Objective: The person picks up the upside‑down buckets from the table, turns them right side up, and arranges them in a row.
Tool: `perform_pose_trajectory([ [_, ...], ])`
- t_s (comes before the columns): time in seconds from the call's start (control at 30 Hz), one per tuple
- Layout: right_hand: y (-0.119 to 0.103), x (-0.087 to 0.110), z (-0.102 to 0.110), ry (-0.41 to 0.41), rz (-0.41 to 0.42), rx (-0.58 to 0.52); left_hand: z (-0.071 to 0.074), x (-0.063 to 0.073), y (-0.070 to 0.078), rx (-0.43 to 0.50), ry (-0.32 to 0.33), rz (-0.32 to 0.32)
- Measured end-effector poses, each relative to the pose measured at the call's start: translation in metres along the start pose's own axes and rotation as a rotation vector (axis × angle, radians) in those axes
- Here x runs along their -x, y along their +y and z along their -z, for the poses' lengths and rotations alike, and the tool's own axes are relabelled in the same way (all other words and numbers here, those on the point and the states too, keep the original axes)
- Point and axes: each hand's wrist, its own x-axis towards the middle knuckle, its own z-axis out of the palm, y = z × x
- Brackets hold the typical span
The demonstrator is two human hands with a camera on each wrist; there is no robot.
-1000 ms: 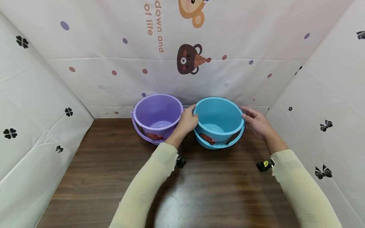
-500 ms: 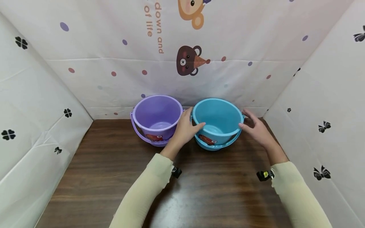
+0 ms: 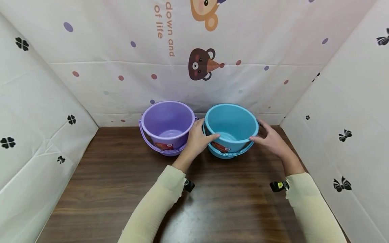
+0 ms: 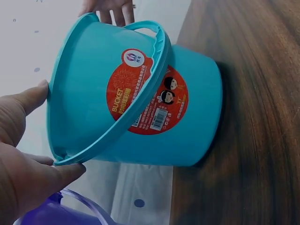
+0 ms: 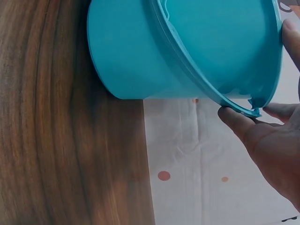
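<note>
A blue bucket (image 3: 229,147) stands upright on the table in the head view, its handle hanging down across the front. My left hand (image 3: 196,138) is at its left side, thumb touching the rim and fingers by the handle's pivot, as the left wrist view shows. On the opposite side, my right hand (image 3: 272,139) has its thumb on the rim and a finger against the handle end. Both hands have mostly straight, spread fingers. A red round label (image 4: 145,91) marks the bucket's front. Just left of my left hand stands a purple bucket (image 3: 158,135), also upright.
The dark wooden table (image 3: 121,202) runs back to a patterned cloth wall (image 3: 106,94) behind the buckets. White cloth side walls (image 3: 322,148) close in the left and right, the right one near my right hand.
My left thumb has moved from the blue rim's left side toward its front. My right thumb has also shifted round to the front rim, after briefly coming off it. The buckets stay in place.
</note>
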Motion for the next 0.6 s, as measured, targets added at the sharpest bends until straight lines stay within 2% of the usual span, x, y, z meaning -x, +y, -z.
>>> perform_pose_trajectory([
  [0.33,-0.006,-0.009,0.0,0.012,-0.028,0.036,-0.001,-0.011,0.0,0.041,-0.003,0.037],
  [0.6,-0.008,-0.013,0.001,-0.001,-0.01,0.032,-0.002,-0.018,-0.002,0.081,-0.013,0.008],
])
